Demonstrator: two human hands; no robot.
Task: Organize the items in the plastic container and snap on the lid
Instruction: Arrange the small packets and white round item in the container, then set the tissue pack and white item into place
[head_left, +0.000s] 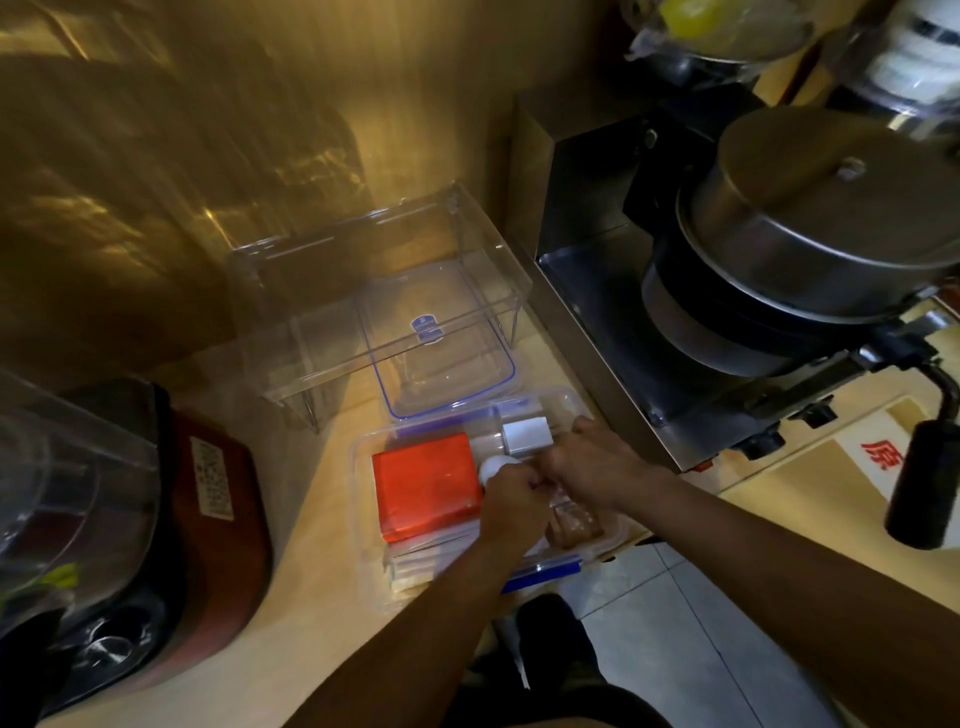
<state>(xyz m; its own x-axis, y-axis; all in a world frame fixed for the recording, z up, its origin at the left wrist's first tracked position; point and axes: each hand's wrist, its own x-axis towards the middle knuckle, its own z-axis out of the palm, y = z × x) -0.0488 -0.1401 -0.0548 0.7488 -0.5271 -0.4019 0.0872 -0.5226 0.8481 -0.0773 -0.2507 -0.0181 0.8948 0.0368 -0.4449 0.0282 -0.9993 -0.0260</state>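
Note:
A clear plastic container with blue clips lies on the wooden counter. Inside it sit an orange-red box, a small white box, brown packets and pale sticks along the near side. Its clear lid with a blue seal lies just behind, beside a clear acrylic stand. My left hand is closed around a small white round object over the middle of the container. Over the container's right part, my right hand has its fingers curled; what they hold is hidden.
A clear acrylic stand rises behind the lid. A steel machine with a round metal pot and a black handle fills the right. A dark red appliance and a clear jug crowd the left. Tiled floor lies below the counter edge.

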